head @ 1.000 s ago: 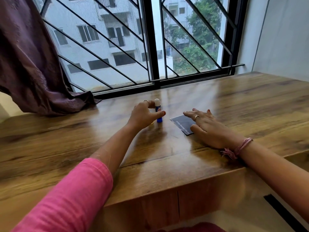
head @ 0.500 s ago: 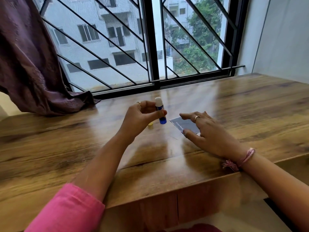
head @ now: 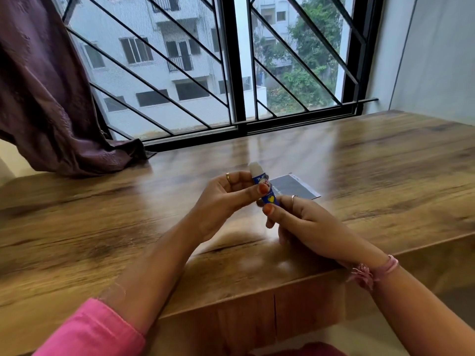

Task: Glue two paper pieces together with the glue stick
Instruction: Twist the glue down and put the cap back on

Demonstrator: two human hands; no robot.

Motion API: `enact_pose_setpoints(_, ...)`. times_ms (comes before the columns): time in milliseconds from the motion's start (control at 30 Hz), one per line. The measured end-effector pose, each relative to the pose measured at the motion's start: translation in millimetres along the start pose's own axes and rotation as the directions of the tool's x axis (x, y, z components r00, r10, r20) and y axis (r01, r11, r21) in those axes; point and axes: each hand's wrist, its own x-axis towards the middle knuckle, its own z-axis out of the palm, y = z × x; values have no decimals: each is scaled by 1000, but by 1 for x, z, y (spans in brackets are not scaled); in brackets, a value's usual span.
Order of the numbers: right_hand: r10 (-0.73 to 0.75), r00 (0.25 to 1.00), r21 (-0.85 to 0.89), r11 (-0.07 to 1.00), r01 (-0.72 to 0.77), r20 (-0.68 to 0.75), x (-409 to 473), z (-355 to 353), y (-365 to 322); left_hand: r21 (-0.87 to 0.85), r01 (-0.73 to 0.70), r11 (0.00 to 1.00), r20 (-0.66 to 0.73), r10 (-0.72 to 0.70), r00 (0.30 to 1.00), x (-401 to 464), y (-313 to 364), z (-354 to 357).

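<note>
Both hands meet on the glue stick [head: 264, 186], held tilted in the air above the wooden table [head: 385, 160]. The left hand [head: 226, 199] pinches its upper blue body between thumb and fingers, just below the white cap; the right hand [head: 300, 219] closes thumb and fingers around its lower end. Just beyond the glue stick, a dark paper piece [head: 298, 187] lies flat on the table, touched by neither hand.
</note>
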Motion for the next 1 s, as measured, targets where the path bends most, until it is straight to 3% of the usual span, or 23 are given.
enact_pose_setpoints(100,15,999,88,996,-19,48,4,4,-1,-26,9,1000,51,-8,999,-1,1,-1)
enact_pose_setpoints(233,39,976,368,922,-117,214,2,1,-2,-162,93,982,237,-53,970,-2,4,-4)
enact_pose_setpoints(333,58,970,369,918,-144,235,1,0,-4,-175,121,977,304,-64,951,-3,4,-3)
enact_pose_setpoints(433,118,986,167,976,-136,114,-1,-2,-8,-112,71,991,230,-44,972,-2,1,-1)
enact_pose_setpoints(500,98,995,-65,993,-99,-17,-2,-2,-13,-58,33,998,169,-23,985,-1,-2,2)
enact_pose_setpoints(600,28,976,-525,839,-140,-216,-7,5,-16,5,-3,1000,108,2,994,0,-7,7)
enact_pose_setpoints(667,-72,950,-687,708,-166,-305,-9,12,-15,-14,-4,1000,109,5,994,0,-9,7)
enact_pose_setpoints(700,-96,948,-694,704,-151,-304,-9,12,-15,-47,6,999,120,0,993,0,-9,6)
enact_pose_setpoints(767,-24,978,-537,838,-92,-206,-9,7,-19,-112,30,993,135,-15,991,0,-7,4)
enact_pose_setpoints(833,67,998,-240,969,-64,4,-8,-1,-21,-150,43,988,136,-22,990,0,-6,1)
enact_pose_setpoints(900,107,987,-22,994,-105,121,-8,-7,-20,-144,46,988,142,-26,990,1,-5,-1)
enact_pose_setpoints(1000,131,989,50,990,-135,70,-5,-8,-17,-115,47,992,148,-30,989,1,-6,-1)
